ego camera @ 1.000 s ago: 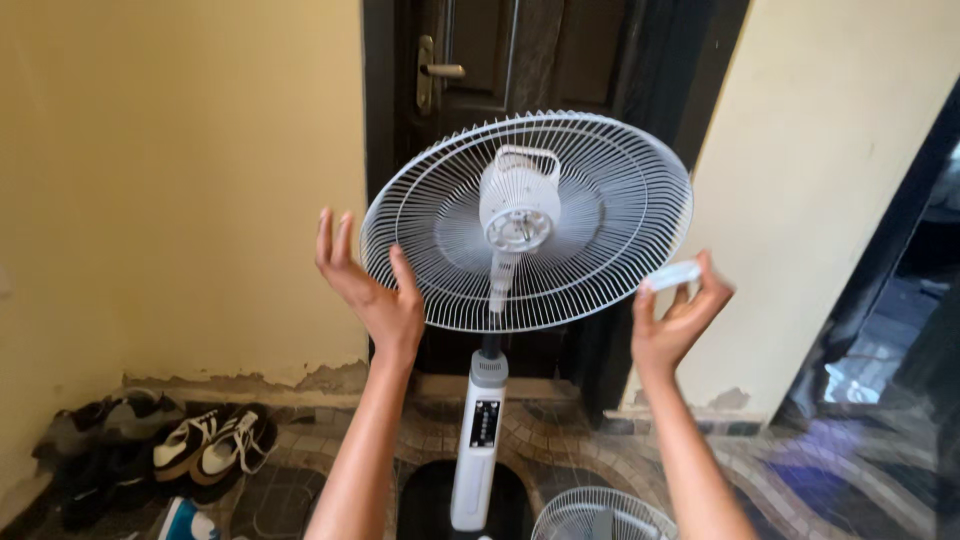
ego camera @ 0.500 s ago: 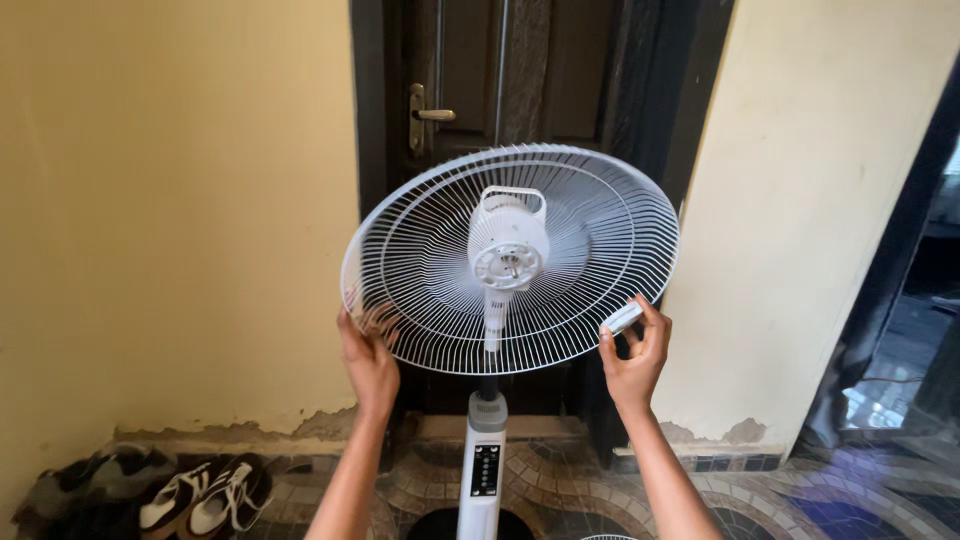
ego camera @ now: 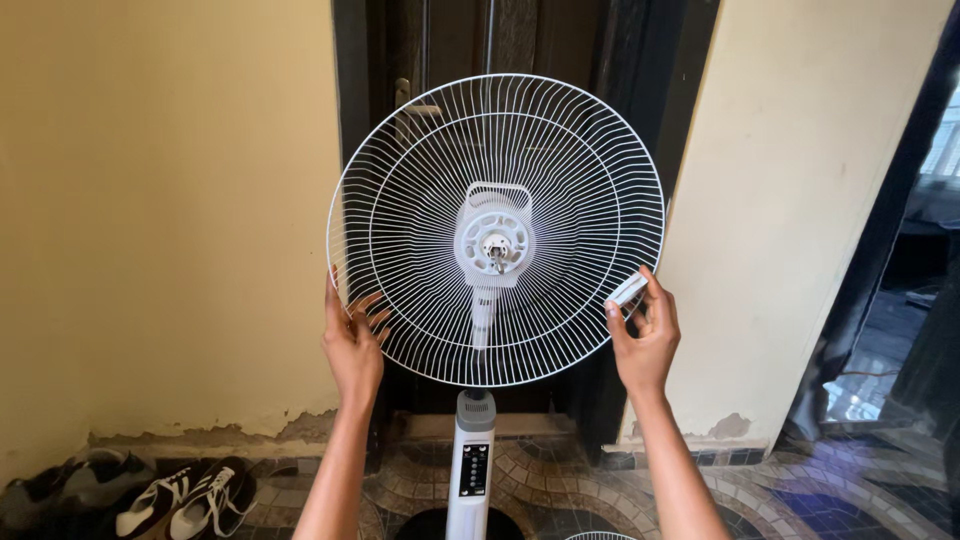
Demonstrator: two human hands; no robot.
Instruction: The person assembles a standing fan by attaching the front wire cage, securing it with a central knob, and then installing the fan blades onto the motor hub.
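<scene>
A round rear fan guard [ego camera: 560, 160] of thin white wire stands upright before a dark wooden door [ego camera: 520, 50], its fine spokes radiating from a white plastic motor hub [ego camera: 494, 237] with a small metal shaft at its middle; no blades sit on the shaft. The guard rests atop one slim white plastic stand column [ego camera: 471, 470] that carries a dark control strip down its front and drops to a dark base at the lower edge. Two hands meet the guard's lower rim. The left hand [ego camera: 353, 340] is half open, fingers loosely spread and laid against the lower left edge of the wire circle, touching the rim rather than wrapped round it. The right hand [ego camera: 643, 335] is curled, thumb and fingers pinching one small white oblong plastic piece [ego camera: 627, 290] held just at the lower right rim; whether the piece touches the wire cannot be told. Smooth cream plaster walls flank the door, chipped and flaking along the bottom. The floor is a mosaic of small curved tiles in brown and blue. At lower left one pair of black and white lace-up shoes [ego camera: 185, 500] lies beside darker footwear that is hard to count.
</scene>
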